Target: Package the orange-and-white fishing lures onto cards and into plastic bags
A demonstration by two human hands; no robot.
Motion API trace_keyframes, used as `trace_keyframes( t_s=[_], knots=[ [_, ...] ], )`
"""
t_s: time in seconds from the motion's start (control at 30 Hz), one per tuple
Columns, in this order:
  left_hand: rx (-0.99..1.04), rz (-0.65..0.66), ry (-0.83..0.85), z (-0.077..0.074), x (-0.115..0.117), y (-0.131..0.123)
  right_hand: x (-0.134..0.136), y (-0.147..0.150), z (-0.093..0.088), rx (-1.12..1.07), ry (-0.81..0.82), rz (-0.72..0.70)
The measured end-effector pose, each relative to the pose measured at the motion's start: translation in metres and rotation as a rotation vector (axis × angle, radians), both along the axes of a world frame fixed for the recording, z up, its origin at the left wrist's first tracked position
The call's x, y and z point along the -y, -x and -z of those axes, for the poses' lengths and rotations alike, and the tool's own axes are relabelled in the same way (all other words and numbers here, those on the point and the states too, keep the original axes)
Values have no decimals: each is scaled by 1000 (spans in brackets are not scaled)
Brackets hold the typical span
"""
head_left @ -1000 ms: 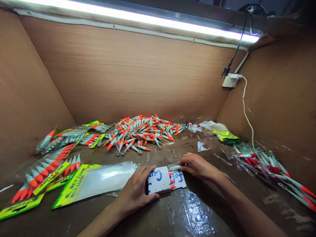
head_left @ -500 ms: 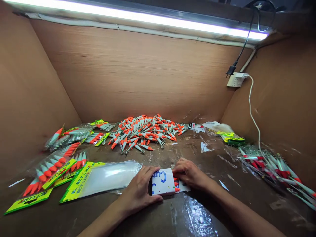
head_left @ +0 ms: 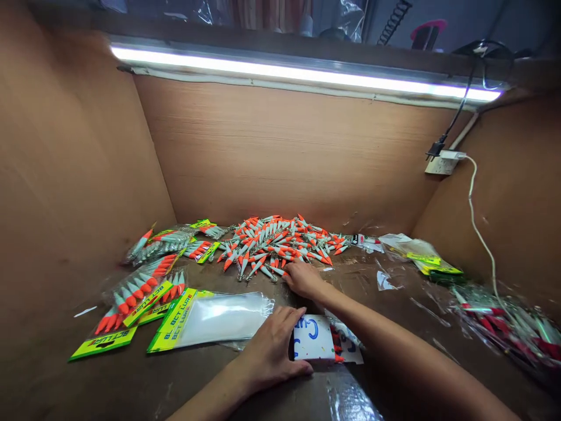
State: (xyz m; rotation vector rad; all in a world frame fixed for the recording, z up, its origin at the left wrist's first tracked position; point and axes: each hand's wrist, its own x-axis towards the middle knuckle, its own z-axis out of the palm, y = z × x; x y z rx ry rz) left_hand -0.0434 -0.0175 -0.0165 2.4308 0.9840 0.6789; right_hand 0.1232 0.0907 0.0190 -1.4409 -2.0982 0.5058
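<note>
My left hand point(head_left: 272, 346) grips the left end of a white folded card sleeve point(head_left: 316, 338) with blue handwriting, thumb along its near edge. Orange-tipped lures point(head_left: 337, 345) stick out of the sleeve's right side, above a white flap partly covered by my right forearm. My right hand point(head_left: 304, 279) is at the near edge of a large pile of orange-and-white fishing lures point(head_left: 272, 238) with metal hooks. Its fingers are curled down against the lures; their tips are hidden, so whatever is between them does not show.
Clear bags with yellow-green headers point(head_left: 219, 318) lie left of my left hand. Packed lures point(head_left: 138, 286) lie farther left. More bags point(head_left: 432, 257) and a heap of red-and-white lures point(head_left: 504, 321) are at the right. A white cable point(head_left: 475, 225) hangs down the right wall.
My right hand has left the card sleeve's right end and reached forward to the lure pile. My left hand still holds the sleeve. The camera view has shifted left and up.
</note>
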Motion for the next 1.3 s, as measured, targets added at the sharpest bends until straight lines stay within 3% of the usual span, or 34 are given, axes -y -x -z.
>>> trace_keyframes(
  t_s=[0.07,0.17,0.4,0.5,0.57,0.73,0.93,1.1,1.3],
  knots=[
    [4,-7,-4,1,1,0,-8,13,1,-53,27,13],
    [11,-9,-7,2,3,1,-9,4,-2,-159,120,-29],
    [37,-9,25,2,0,2,37,-99,-13,-480,475,-149],
    [38,-12,24,5,-3,2,62,-135,-4,-765,660,-114],
    [35,-13,19,6,-5,2,73,-148,6,-844,648,-63],
    [-3,-15,26,2,-6,0,86,-148,19,-696,409,58],
    [-44,-44,21,-1,-8,-3,97,-161,-7,-227,127,97],
    [-45,-34,-3,0,-10,-4,104,-177,-17,80,144,15],
    [-9,-11,-1,-3,-7,-8,106,-142,1,87,80,-108]
  ],
)
